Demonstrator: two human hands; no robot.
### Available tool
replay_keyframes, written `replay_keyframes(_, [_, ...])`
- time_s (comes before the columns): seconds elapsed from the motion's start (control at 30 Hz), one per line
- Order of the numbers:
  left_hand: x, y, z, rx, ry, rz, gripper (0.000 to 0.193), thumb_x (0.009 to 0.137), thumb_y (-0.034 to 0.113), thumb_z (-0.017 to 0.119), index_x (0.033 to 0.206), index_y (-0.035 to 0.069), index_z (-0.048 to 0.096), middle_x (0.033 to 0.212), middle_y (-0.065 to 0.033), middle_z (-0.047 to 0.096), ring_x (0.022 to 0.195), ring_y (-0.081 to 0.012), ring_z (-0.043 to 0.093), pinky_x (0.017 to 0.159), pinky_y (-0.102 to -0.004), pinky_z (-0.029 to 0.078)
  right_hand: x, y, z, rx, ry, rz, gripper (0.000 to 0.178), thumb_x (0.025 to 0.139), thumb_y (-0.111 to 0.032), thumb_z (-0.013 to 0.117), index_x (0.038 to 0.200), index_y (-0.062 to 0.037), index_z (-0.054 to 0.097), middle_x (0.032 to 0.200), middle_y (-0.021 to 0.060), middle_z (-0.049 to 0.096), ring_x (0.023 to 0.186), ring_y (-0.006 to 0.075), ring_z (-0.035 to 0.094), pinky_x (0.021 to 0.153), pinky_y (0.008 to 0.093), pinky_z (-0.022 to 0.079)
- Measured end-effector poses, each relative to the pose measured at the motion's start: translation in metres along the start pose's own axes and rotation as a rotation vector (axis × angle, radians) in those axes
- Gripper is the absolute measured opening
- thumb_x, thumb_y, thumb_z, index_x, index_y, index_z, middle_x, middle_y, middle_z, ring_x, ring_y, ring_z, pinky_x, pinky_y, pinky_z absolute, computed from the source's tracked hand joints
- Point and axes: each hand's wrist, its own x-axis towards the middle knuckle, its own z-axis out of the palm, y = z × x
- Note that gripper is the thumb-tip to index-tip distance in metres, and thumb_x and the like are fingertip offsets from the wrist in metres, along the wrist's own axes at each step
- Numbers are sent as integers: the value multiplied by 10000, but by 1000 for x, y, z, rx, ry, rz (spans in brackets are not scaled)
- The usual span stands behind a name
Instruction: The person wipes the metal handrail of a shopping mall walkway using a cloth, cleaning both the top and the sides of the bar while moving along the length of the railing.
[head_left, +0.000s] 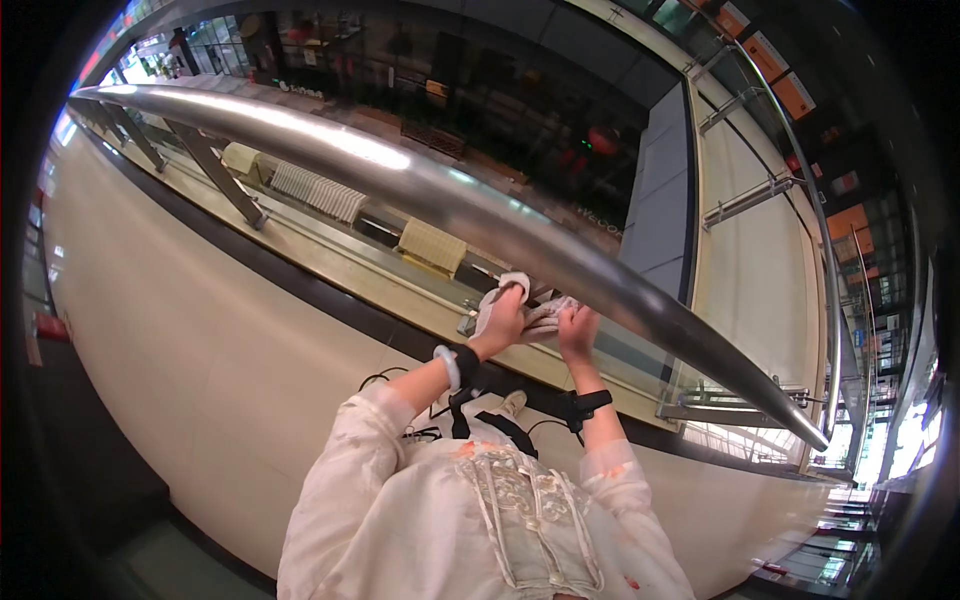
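Whitish cloth (541, 325), bunched, by the near edge of the steel handrail (470, 208), left hand (505, 318) and right hand (577, 332) both gripping it; apparently being gathered or arranged, next move likely calling for evenly loosened folds.

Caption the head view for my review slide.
Left hand and right hand grip bunched pale cloth by a metal handrail, a yellowish cloth nearby.
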Motion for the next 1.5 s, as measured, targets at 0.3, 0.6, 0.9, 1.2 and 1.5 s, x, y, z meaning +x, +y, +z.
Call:
replay_keyframes(0.3, [-5,24,18,-29,204,-156,367,750,192,589,1048,-1,497,962,-168,538,770,-291,563,654,-337,454,-8,20,-3,-54,-120,76,482,674,-25,443,1144,47,367,1066,240,432,1003,398,402,909,415,288])
replay_keyframes(0.6, [2,18,38,190,414,-7,180,679,120,579,830,42,519,774,-147,527,708,-322,507,607,-398,410,-9,15,1,-178,-61,10,494,681,-46,438,1159,49,360,1077,256,435,1011,414,402,906,418,298])
replay_keyframes(0.9, [4,9,21,44,153,26,627,681,269,676,1171,8,386,1063,-174,474,978,-299,471,828,-384,382,-4,-3,-5,-40,-137,126,471,687,-41,426,1146,53,367,1063,260,439,983,430,408,880,446,311])
replay_keyframes(1.2, [-7,-22,27,105,80,193,489,737,199,588,1152,9,415,1065,-140,478,1012,-274,449,877,-358,363,-8,6,5,-84,-92,57,456,682,-39,421,1128,47,375,1072,254,435,981,429,395,877,448,302])
replay_keyframes(1.5, [16,48,-44,238,35,286,491,701,216,600,1134,34,459,1064,-162,488,981,-298,474,860,-361,384,-13,21,2,-112,-93,27,467,691,-52,441,1143,44,369,1083,256,432,987,431,390,871,447,305])
